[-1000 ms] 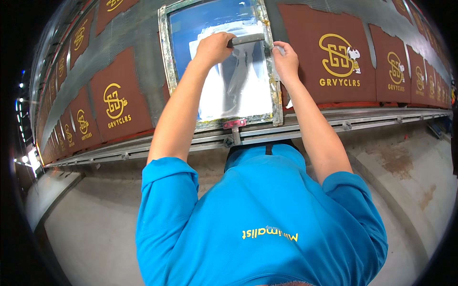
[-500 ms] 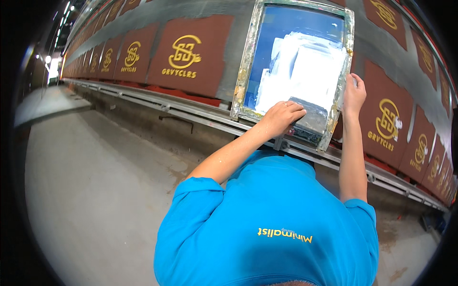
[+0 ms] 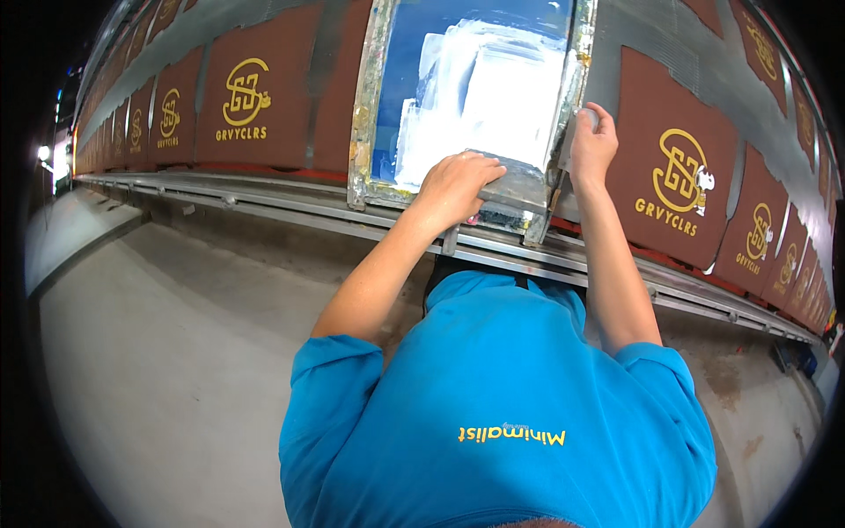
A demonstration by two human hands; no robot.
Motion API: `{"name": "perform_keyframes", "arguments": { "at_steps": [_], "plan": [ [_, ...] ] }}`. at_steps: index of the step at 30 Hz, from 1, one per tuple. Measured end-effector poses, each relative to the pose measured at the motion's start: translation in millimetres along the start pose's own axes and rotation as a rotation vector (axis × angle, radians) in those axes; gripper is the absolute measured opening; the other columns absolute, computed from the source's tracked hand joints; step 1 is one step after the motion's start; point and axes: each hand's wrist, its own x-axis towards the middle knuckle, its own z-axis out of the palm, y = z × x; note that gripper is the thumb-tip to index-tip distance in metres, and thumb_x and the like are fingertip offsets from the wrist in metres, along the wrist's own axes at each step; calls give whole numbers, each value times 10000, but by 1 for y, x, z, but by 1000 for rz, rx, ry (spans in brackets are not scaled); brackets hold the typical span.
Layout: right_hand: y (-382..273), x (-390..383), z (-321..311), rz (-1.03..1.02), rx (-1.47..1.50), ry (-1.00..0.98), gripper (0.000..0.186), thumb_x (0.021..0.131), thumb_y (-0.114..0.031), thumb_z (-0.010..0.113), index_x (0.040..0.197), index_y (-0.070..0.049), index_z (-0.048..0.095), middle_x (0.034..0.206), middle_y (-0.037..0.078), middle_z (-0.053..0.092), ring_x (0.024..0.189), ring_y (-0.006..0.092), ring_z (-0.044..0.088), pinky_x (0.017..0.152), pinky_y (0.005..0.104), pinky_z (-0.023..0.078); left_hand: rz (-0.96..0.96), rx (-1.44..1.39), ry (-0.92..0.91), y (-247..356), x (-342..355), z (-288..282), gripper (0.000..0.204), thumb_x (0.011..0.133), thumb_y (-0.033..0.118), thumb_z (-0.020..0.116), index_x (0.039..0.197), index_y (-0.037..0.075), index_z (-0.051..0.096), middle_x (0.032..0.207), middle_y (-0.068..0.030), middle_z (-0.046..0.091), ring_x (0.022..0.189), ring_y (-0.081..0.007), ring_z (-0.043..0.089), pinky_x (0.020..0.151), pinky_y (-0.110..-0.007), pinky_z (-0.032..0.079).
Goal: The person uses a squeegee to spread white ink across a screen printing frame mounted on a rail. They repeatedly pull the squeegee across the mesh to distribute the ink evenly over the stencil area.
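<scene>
A screen-printing frame (image 3: 363,132) lies over the long bench, its blue mesh (image 3: 400,53) coated with thick white ink (image 3: 519,97). My left hand (image 3: 458,187) is closed on a dark, flat squeegee (image 3: 518,183) at the frame's near end. The squeegee rests across the mesh at the edge of the ink. At the frame's right side my right hand (image 3: 592,145) curls its fingers against the rim, and its hold is partly hidden. Just to the right is a brown panel (image 3: 647,106) with a yellow emblem and a small white figure.
More brown panels with yellow emblems (image 3: 180,97) run along the bench on both sides. A metal rail (image 3: 290,195) follows the bench's near edge, close to my body. Grey concrete floor (image 3: 176,352) lies below at left. A dark object (image 3: 797,354) sits at the lower right.
The frame, squeegee and both hands appear further left in the picture, as do the panels. A brown strip now shows left of the frame, and a grey strip of bench to its right.
</scene>
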Motion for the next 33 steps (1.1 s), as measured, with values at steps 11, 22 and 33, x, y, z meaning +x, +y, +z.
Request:
{"name": "perform_keyframes", "arguments": {
  "at_steps": [11,22,33],
  "plan": [
    [-21,-42,61,42,-184,-25,370,957,-264,724,1295,-121,677,807,50,653,734,169,611,743,356,512,13,87,-162,-65,28,-85,472,805,61,698,1270,120,753,1124,-159,775,1053,-369,734,891,-468,590],
    [-20,-41,64,103,-293,10,334,953,-285,713,1266,-177,676,784,66,702,764,230,696,788,397,546,34,162,-149,-102,163,-119,400,845,139,694,1224,215,794,996,-125,796,985,-348,750,866,-480,589],
    [-109,30,97,-824,-718,-359,290,828,-261,871,969,-53,727,895,92,712,930,324,686,846,454,513,56,236,-87,-102,174,-123,236,836,197,756,1070,199,791,927,-121,780,925,-364,747,842,-497,592]
  ]
}}
